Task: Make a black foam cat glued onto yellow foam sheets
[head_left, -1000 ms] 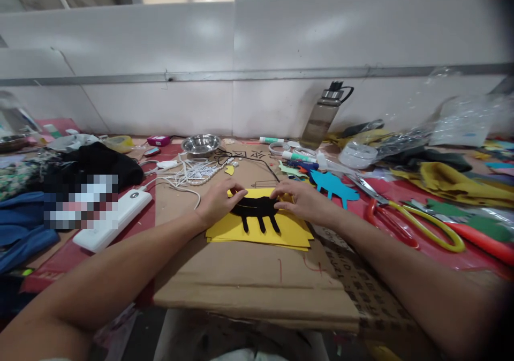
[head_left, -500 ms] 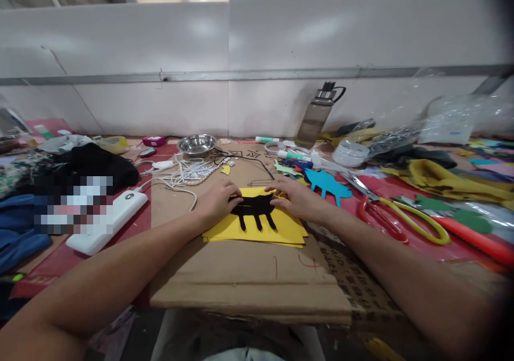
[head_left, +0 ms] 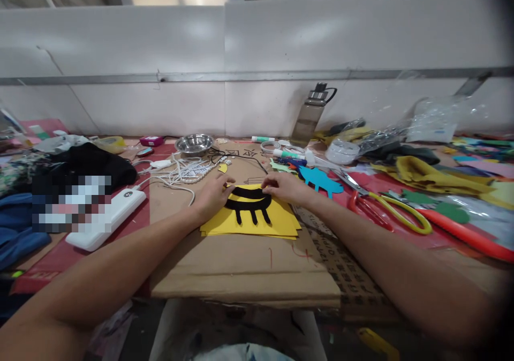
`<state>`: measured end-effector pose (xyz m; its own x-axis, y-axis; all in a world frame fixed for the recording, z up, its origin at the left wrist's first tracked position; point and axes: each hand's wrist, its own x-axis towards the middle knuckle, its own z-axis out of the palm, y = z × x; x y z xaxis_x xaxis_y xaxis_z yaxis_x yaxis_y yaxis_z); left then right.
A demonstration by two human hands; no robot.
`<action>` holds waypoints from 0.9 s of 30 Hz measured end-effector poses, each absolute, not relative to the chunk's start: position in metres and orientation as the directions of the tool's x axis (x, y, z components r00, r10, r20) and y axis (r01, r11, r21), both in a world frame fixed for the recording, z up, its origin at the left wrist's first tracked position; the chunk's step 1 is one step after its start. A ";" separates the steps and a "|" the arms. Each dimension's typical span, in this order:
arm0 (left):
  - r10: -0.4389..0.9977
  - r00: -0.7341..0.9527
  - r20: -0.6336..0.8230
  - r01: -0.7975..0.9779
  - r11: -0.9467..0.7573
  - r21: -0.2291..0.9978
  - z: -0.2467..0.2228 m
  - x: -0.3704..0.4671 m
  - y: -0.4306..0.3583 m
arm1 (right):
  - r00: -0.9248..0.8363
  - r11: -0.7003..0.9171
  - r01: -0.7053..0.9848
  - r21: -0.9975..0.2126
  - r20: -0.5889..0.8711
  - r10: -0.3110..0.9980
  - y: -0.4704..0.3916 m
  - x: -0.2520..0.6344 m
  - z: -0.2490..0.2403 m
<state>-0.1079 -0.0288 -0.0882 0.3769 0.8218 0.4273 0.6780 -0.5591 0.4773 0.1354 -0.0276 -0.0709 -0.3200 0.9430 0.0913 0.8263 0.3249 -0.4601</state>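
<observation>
A black curved strip (head_left: 248,192) lies over a stack of yellow paper sheets (head_left: 214,224) on the cardboard. My left hand (head_left: 212,197) has its fingertips closed at the strip's left end, and my right hand (head_left: 287,188) pinches the right end. Just below the strip is a black cutout (head_left: 249,205) with a curved top edge and three short prongs pointing toward me. A crescent of yellow shows between the two black pieces. Whether they are paper or felt is hard to tell.
Right of the sheets are a blue paper cutout (head_left: 320,180) and scissors with red and yellow handles (head_left: 385,211). Behind stand a water bottle (head_left: 308,120), glue sticks (head_left: 289,154) and a metal bowl (head_left: 195,144). To the left lie white cables (head_left: 184,171) and a power strip (head_left: 108,219).
The black strip has moved away from the pronged cutout, widening the yellow gap between them. My hands have spread slightly around it. The whole view has shifted a little.
</observation>
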 end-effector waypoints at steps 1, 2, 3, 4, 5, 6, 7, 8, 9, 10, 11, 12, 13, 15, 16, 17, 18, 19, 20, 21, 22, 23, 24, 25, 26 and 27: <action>0.814 0.358 0.457 0.671 -0.565 0.480 -0.088 -0.109 -0.029 | -0.311 0.318 0.822 -0.471 0.095 0.945 -0.025 0.138 -0.071; 0.804 0.342 0.487 0.664 -0.573 0.480 -0.087 -0.109 -0.029 | -0.301 0.312 0.819 -0.482 0.102 0.948 -0.023 0.141 -0.070; 0.790 0.341 0.509 0.654 -0.588 0.476 -0.087 -0.110 -0.029 | -0.290 0.306 0.817 -0.489 0.110 0.951 -0.020 0.143 -0.070; 0.777 0.358 0.517 0.640 -0.608 0.470 -0.086 -0.110 -0.030 | -0.276 0.299 0.819 -0.491 0.121 0.954 -0.019 0.146 -0.069; 0.768 0.390 0.507 0.625 -0.626 0.467 -0.085 -0.110 -0.031 | -0.260 0.292 0.824 -0.486 0.134 0.956 -0.018 0.148 -0.067; 0.765 0.430 0.480 0.612 -0.637 0.469 -0.084 -0.110 -0.032 | -0.243 0.287 0.833 -0.474 0.153 0.958 -0.017 0.150 -0.066; 0.766 0.470 0.438 0.605 -0.641 0.472 -0.083 -0.109 -0.033 | -0.227 0.285 0.843 -0.456 0.179 0.957 -0.018 0.151 -0.064; 0.769 0.507 0.390 0.606 -0.640 0.473 -0.082 -0.109 -0.034 | -0.216 0.289 0.852 -0.437 0.209 0.954 -0.020 0.152 -0.061; 0.772 0.534 0.344 0.615 -0.634 0.469 -0.080 -0.109 -0.035 | -0.213 0.298 0.858 -0.419 0.239 0.947 -0.023 0.152 -0.059; 0.775 0.554 0.304 0.626 -0.629 0.461 -0.079 -0.108 -0.036 | -0.232 0.324 0.855 -0.405 0.260 0.937 -0.026 0.151 -0.056; 0.774 0.572 0.271 0.635 -0.627 0.452 -0.078 -0.108 -0.037 | -0.278 0.366 0.842 -0.396 0.263 0.924 -0.030 0.150 -0.054; 0.770 0.589 0.245 0.638 -0.630 0.443 -0.077 -0.108 -0.037 | -0.352 0.423 0.817 -0.393 0.242 0.904 -0.034 0.149 -0.051; 0.764 0.604 0.226 0.638 -0.633 0.437 -0.076 -0.109 -0.036 | -0.444 0.488 0.780 -0.391 0.203 0.873 -0.038 0.148 -0.049; 0.752 0.627 0.204 0.634 -0.644 0.429 -0.075 -0.110 -0.035 | -0.574 0.568 0.732 -0.377 0.108 0.812 -0.044 0.145 -0.046; 0.745 0.637 0.199 0.629 -0.652 0.423 -0.075 -0.110 -0.034 | -0.608 0.583 0.726 -0.365 0.057 0.792 -0.046 0.143 -0.046; 0.737 0.646 0.199 0.626 -0.660 0.415 -0.075 -0.111 -0.034 | -0.619 0.584 0.732 -0.351 0.015 0.785 -0.048 0.141 -0.045; 0.730 0.653 0.201 0.623 -0.669 0.405 -0.075 -0.111 -0.033 | -0.622 0.580 0.741 -0.339 -0.019 0.783 -0.049 0.140 -0.045; 0.723 0.660 0.202 0.621 -0.677 0.395 -0.075 -0.111 -0.033 | -0.621 0.574 0.749 -0.332 -0.049 0.782 -0.050 0.139 -0.044; 0.719 0.666 0.200 0.621 -0.683 0.385 -0.075 -0.111 -0.034 | -0.618 0.565 0.756 -0.330 -0.076 0.782 -0.050 0.138 -0.043; 0.717 0.670 0.194 0.624 -0.685 0.376 -0.075 -0.110 -0.034 | -0.611 0.553 0.764 -0.332 -0.098 0.786 -0.050 0.137 -0.043; 0.717 0.673 0.183 0.629 -0.685 0.368 -0.074 -0.110 -0.035 | -0.599 0.536 0.775 -0.334 -0.116 0.793 -0.050 0.137 -0.042; 0.718 0.675 0.171 0.636 -0.683 0.360 -0.074 -0.109 -0.035 | -0.586 0.521 0.785 -0.334 -0.129 0.800 -0.050 0.137 -0.041; 0.721 0.674 0.160 0.643 -0.680 0.353 -0.073 -0.109 -0.035 | -0.577 0.511 0.792 -0.333 -0.138 0.805 -0.049 0.136 -0.041; 0.724 0.673 0.152 0.649 -0.677 0.347 -0.072 -0.108 -0.035 | -0.574 0.509 0.795 -0.330 -0.140 0.807 -0.049 0.136 -0.041; 0.723 0.676 0.147 0.650 -0.677 0.345 -0.071 -0.109 -0.035 | -0.576 0.513 0.795 -0.325 -0.136 0.806 -0.049 0.137 -0.041; 0.718 0.682 0.141 0.646 -0.681 0.346 -0.069 -0.109 -0.034 | -0.579 0.518 0.793 -0.320 -0.130 0.805 -0.048 0.137 -0.041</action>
